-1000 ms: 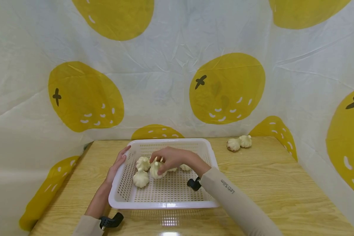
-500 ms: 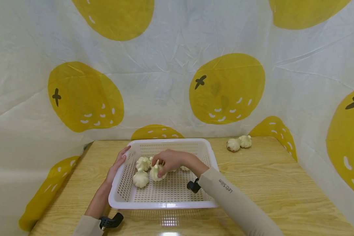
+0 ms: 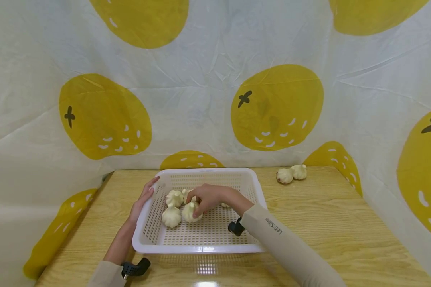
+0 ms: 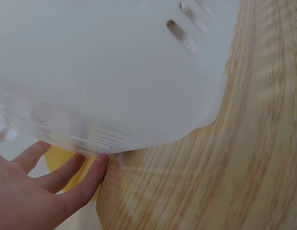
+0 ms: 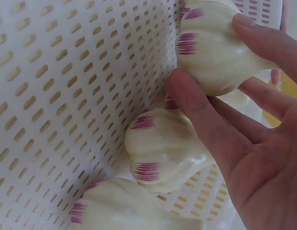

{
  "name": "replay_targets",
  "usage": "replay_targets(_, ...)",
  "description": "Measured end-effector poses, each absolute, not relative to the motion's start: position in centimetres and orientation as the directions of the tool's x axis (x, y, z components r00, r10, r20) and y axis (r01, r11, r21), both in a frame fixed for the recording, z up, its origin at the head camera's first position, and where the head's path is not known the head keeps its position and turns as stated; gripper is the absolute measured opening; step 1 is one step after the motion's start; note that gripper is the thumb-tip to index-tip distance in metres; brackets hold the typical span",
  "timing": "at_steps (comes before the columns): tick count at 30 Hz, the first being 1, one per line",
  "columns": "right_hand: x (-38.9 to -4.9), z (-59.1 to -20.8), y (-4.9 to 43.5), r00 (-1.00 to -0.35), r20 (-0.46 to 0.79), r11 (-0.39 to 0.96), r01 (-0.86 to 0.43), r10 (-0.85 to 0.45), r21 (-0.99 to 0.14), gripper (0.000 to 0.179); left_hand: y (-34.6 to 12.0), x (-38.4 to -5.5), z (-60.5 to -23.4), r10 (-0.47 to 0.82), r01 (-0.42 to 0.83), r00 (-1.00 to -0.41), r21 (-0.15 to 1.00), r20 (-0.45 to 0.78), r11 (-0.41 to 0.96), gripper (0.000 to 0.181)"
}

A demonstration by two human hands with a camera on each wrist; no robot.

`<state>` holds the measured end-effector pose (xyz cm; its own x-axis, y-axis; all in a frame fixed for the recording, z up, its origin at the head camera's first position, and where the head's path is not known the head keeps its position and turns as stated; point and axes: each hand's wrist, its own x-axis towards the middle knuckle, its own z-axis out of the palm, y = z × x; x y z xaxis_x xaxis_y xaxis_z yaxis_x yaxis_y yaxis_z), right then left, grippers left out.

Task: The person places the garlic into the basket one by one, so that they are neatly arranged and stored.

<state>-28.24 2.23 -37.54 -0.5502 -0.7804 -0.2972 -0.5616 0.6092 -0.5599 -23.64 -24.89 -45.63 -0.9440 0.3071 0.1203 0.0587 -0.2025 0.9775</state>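
Observation:
My right hand [image 3: 209,198] pinches a garlic bulb [image 5: 215,50] between thumb and fingers, inside a white perforated plastic basket [image 3: 201,250]. The bulb is cream with purple streaks, and its stem points up in the head view. Beside it on the left are two more garlic bulbs, one behind [image 3: 174,198] and one in front [image 3: 171,217]. Others behind the right hand are partly hidden. In the right wrist view, a garlic bulb [image 5: 162,148] lies below the held one. My left hand [image 3: 139,206] rests against the basket's left side, its extended fingers [image 4: 86,179] touching the outer wall.
Two garlic bulbs [image 3: 291,174] lie together on the wooden table [image 3: 327,215] at the back right, outside the basket. Behind the table hangs a pale curtain [image 3: 194,119] printed with large yellow fruit. Black camera mounts [image 3: 135,268] sit on both wrists.
My right hand has moved slightly down and toward the front of the basket with the garlic bulb, uncovering more of a bulb behind it. The left hand and basket stay in place.

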Motion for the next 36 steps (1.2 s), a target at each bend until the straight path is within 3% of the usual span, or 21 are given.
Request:
replay_targets(4, -28.1, -37.6, 2.2, -0.552, -0.306, 0.619, -0.574, -0.776, -0.536, 0.044, -24.9, -23.6, -45.6, 0.307, 0.061, -0.944, 0.977, 0.123, -0.204, 0.054)
replay_targets(17, -27.9, -38.5, 2.0, -0.568, -0.341, 0.636, -0.475, -0.750, -0.608, 0.043, -24.8, -23.6, -45.6, 0.301, 0.062, -0.946, 0.980, 0.118, -0.191, 0.054)
replay_targets(36, -27.8, -39.0, 1.5, -0.564, -0.264, 0.621, -0.674, -0.782, -0.400, 0.045, -24.8, -23.6, -45.5, 0.300, 0.077, -0.945, 0.979, 0.132, -0.188, 0.054)
